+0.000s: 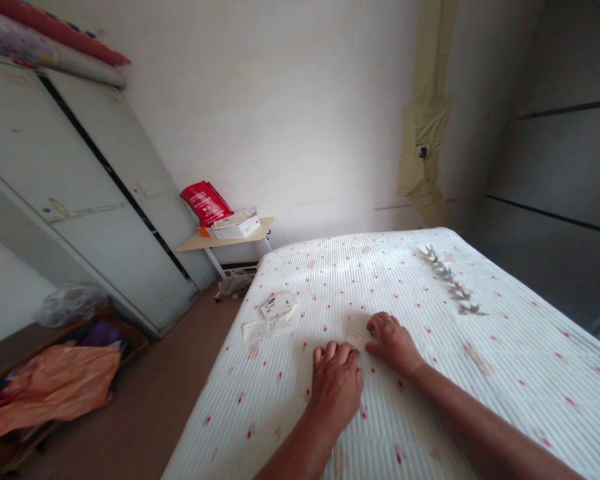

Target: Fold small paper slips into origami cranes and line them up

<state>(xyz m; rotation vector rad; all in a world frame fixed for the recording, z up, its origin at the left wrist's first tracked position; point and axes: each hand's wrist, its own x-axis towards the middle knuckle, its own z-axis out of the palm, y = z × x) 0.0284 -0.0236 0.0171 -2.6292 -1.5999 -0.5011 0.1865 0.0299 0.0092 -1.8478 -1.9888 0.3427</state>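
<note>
A small pale paper lies on the white ribbed bed cover. My right hand has its fingers curled around the paper's right edge, thumb and forefinger close together on it. Just below the paper's lower edge is my left hand, palm down, its fingers bent and side by side, with the fingertips at the paper; whether it grips anything is hidden. Printed paper scraps lie left of my hands, one overlapping a flat printed sheet.
Several small grey-brown shapes form a slanting row on the bed's right side. Behind the bed's left corner, a small table holds a red bag and a white box. Cabinets and orange cloth are at left.
</note>
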